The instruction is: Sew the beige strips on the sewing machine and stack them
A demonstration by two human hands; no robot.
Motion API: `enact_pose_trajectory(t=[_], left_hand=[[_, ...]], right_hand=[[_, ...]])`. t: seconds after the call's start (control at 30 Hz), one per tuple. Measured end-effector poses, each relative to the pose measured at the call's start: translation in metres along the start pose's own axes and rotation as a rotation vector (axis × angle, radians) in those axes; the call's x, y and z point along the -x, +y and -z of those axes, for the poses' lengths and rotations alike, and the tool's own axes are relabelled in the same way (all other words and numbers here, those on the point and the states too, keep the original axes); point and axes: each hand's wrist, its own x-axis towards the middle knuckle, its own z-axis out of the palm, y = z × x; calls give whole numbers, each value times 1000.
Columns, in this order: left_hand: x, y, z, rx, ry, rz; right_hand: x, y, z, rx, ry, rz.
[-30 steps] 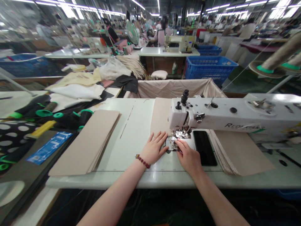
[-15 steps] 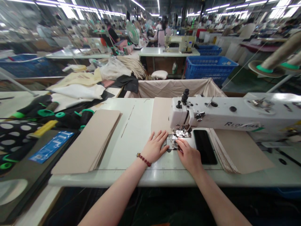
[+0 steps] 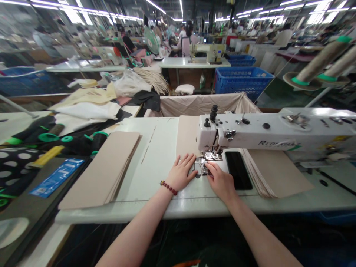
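A beige panel [image 3: 187,134] lies on the machine bed, left of and partly behind the head of the sewing machine [image 3: 236,129]. My left hand [image 3: 182,172] rests flat with fingers spread on its near end, a beaded bracelet at the wrist. Just right of it, my right hand [image 3: 221,181] has its fingers bent together at the metal edge guide [image 3: 203,168], in front of the presser foot [image 3: 213,155]. What those fingertips grip is hidden. A dark phone [image 3: 238,170] lies close to the right hand's outer side.
One stack of beige panels [image 3: 102,167] lies at the left, another stack [image 3: 278,174] right of the phone. Thread cones [image 3: 98,142], a blue packet [image 3: 57,178] and cloth scraps [image 3: 89,111] fill the far left. Behind the table hangs a cloth-lined bin [image 3: 178,105].
The view has shifted slightly, so the table and machine sit a little further left. Both hands keep their places by the presser foot, with no clear movement of the panel.
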Motion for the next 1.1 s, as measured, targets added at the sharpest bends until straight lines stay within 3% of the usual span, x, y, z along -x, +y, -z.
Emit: enact_pose_trajectory(t=[0.33, 0.5, 0.6, 0.77, 0.9, 1.0, 1.1], left_hand=[[1, 6, 2, -69, 66, 36], [2, 9, 25, -90, 205, 289], [20, 10, 31, -159, 226, 387], [91, 14, 24, -220, 147, 350], [138, 16, 21, -91, 47, 236], [141, 18, 22, 36, -12, 105], [123, 26, 25, 96, -24, 31]], right_hand=[[1, 0, 1, -4, -5, -1], [4, -1, 2, -5, 5, -8], [2, -1, 3, -36, 6, -6], [5, 2, 16, -122, -2, 4], [30, 8, 30, -252, 12, 11], [57, 12, 37, -371, 10, -26], [84, 16, 43, -447, -11, -118]])
